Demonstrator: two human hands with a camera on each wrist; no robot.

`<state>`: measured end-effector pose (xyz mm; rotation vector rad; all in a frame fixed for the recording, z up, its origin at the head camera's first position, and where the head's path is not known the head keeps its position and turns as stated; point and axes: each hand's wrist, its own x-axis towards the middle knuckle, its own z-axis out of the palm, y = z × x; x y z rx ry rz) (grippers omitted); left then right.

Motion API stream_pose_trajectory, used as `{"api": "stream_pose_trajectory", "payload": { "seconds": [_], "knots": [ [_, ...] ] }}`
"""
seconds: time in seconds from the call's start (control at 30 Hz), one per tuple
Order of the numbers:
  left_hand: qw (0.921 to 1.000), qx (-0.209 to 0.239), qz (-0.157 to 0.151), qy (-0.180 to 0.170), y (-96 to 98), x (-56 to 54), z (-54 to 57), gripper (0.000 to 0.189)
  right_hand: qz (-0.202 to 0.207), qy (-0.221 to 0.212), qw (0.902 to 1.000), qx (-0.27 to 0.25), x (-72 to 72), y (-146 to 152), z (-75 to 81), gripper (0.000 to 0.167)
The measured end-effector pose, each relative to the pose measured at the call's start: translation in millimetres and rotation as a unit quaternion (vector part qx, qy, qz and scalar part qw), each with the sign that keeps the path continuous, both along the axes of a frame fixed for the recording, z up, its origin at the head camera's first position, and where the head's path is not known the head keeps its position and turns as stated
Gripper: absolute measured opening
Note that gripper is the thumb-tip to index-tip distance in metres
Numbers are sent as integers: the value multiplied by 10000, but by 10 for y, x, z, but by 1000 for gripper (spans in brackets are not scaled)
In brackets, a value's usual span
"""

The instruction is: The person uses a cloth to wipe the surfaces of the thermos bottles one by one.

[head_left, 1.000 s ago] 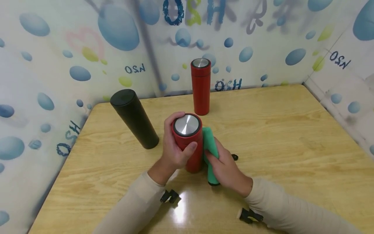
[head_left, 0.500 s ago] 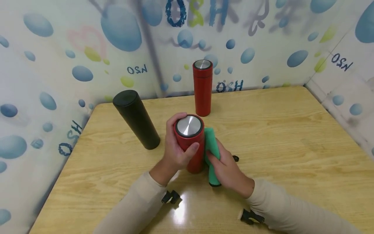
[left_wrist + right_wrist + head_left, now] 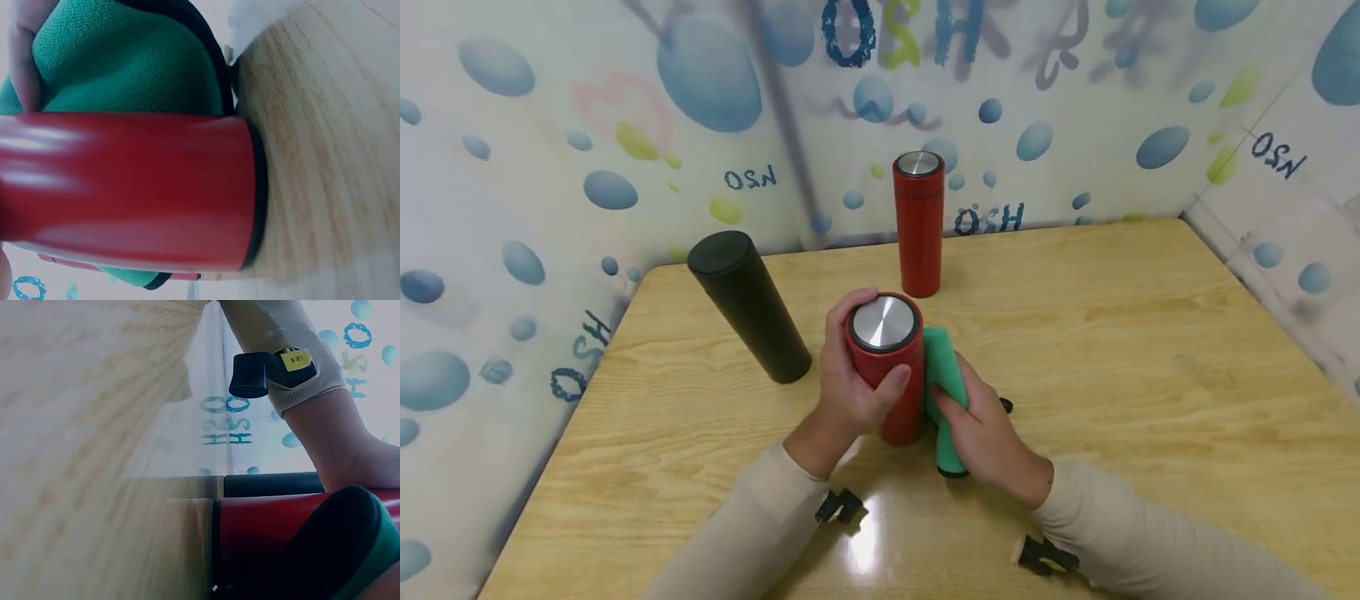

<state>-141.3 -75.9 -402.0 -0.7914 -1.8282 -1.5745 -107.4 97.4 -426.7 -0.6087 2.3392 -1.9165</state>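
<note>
A red thermos [image 3: 901,417] with a shiny silver lid top [image 3: 883,323] stands upright on the table. My left hand [image 3: 847,375] grips its upper part, thumb in front and fingers around the far left side. My right hand [image 3: 996,429] holds a green cloth [image 3: 946,375] with black edging against the thermos's right side. In the left wrist view the fleecy cloth [image 3: 131,62] lies along the red body [image 3: 131,187], and part of it shows past the opposite side. In the right wrist view the cloth's dark edge [image 3: 325,531] covers part of the thermos [image 3: 262,528].
A second red thermos [image 3: 919,233] stands behind, near the wall. To the left is a tall black thermos [image 3: 748,308]. A small black piece [image 3: 1007,405] pokes out beyond my right hand. The wooden table [image 3: 1150,333] meets patterned walls at the back and right.
</note>
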Motion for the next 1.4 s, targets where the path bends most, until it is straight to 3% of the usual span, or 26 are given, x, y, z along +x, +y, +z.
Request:
{"api": "stream_pose_trajectory", "payload": {
  "seconds": [0.13, 0.77, 1.17, 1.3, 1.4],
  "knots": [
    [9999, -62, 96, 79, -1, -9, 5, 83, -20, -8, 10000, -37, 4, 2, 8, 48],
    [9999, -17, 9, -117, -11, 1, 4, 86, -212, 132, 9997, -42, 17, -5, 40, 49],
    [9931, -62, -483, -1068, 59, 55, 77, 89, -284, 252, 9992, -77, -3, 0, 43, 47],
    [9930, -237, -285, -1122, 69, 74, 87, 83, -355, 236, 9991, -71, -3, 0, 48, 47],
    [9944, -535, 95, -904, 57, 80, 113, 81, -512, 198, 9985, -23, -1, 0, 52, 46]
  ]
}}
